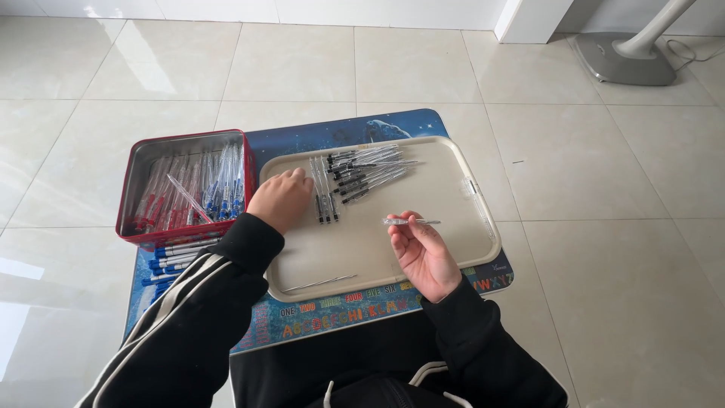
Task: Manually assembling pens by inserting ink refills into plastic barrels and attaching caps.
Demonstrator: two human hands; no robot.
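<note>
My right hand [423,253] is over the beige tray [453,196], pinching a clear pen barrel [410,221] held level between thumb and fingers. My left hand [281,198] rests knuckles-up at the tray's left edge, fingers curled, next to three pens [324,193] lying side by side. A fanned pile of clear black-tipped pens [368,171] lies at the tray's far side. One thin pen refill [320,283] lies near the tray's front edge.
A red metal tin [124,204] full of red and blue pens stands left of the tray. More blue pens [172,257] lie in front of it on the blue printed mat [340,311]. A fan base [623,60] stands on the tiled floor, far right.
</note>
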